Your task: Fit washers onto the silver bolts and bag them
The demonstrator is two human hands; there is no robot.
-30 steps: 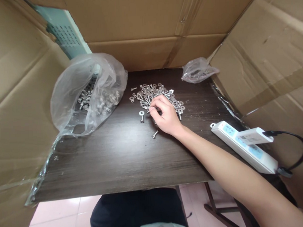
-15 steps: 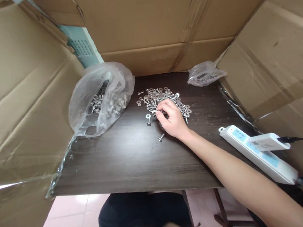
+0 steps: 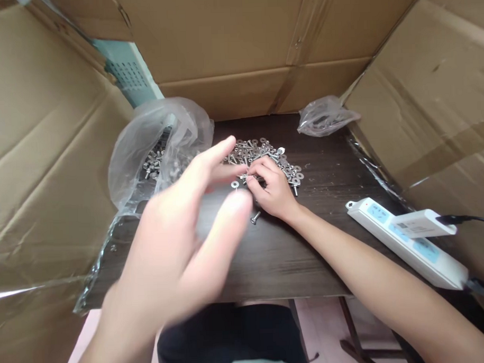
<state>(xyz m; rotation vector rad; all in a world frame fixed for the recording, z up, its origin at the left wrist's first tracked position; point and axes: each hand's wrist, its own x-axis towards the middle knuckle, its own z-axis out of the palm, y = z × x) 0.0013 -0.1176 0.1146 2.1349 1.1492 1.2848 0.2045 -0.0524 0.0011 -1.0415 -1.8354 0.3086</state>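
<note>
Left fingers (image 3: 214,152): spread wide
Right fingers (image 3: 263,170): curled at bolt pile (image 3: 260,148), grip cannot be told
Bags (image 3: 124,154): two seen
Power strip (image 3: 406,244): one

The pile (image 3: 246,147) lay on the table (image 3: 277,273). To its left sat the left bag (image 3: 125,148), with screws (image 3: 154,159) in it. The right bag (image 3: 326,116) lay behind it and to the right. Right of the pile and nearer the front was the power strip (image 3: 370,230), a charger (image 3: 420,224) plugged into it. A washer (image 3: 234,185) lay just before the pile's left part, and a bolt (image 3: 255,217) before its middle. Cardboard (image 3: 221,34) stood behind it and on both sides.
</note>
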